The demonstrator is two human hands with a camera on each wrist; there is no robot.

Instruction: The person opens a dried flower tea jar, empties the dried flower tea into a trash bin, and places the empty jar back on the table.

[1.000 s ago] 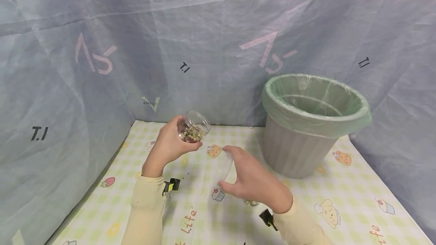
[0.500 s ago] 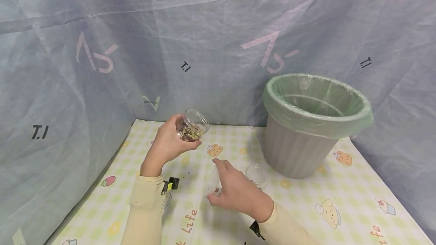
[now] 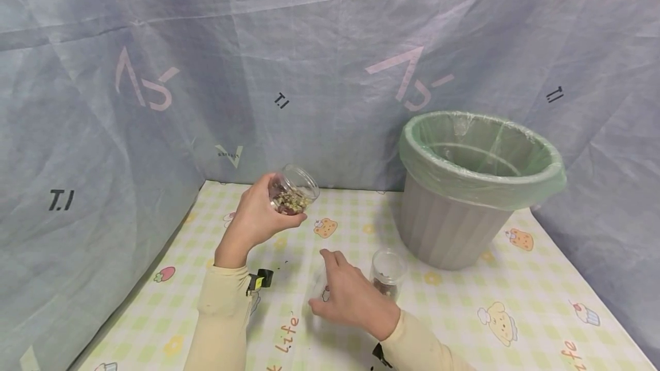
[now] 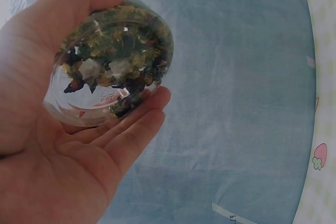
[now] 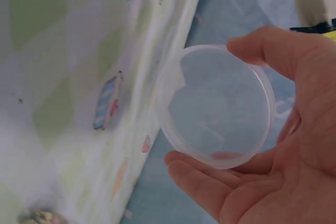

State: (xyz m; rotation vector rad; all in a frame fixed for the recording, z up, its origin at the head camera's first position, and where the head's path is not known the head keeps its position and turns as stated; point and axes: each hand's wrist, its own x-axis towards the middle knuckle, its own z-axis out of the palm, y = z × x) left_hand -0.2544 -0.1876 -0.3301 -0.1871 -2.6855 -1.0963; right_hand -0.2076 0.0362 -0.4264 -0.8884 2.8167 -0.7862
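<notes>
Up off the table, my left hand [image 3: 260, 216] grips a clear jar [image 3: 295, 194] round its side. The jar is tilted, its open mouth facing up and to the right. Dried flowers and leaves [image 4: 121, 45] in yellow, green and dark red lie inside, seen through the jar's wall in the left wrist view. My right hand [image 3: 356, 299] holds a round translucent lid [image 5: 218, 106] by its edge, thumb on one side and fingers on the other. In the head view that lid is mostly lost against the cloth. Just beyond the right hand stands a second clear jar [image 3: 388, 271], partly hidden, with dark contents.
A grey bin [image 3: 448, 228] with a green liner [image 3: 476, 188] stands at the back right of the table. The tablecloth [image 3: 541, 291] is checked green and white with printed figures. A few dark crumbs lie near the left wrist. Grey-blue sheeting [image 3: 330, 73] walls the table in.
My right hand has moved left and toward me with the lid, uncovering the second jar behind it. The left hand and its jar have stayed almost still.
</notes>
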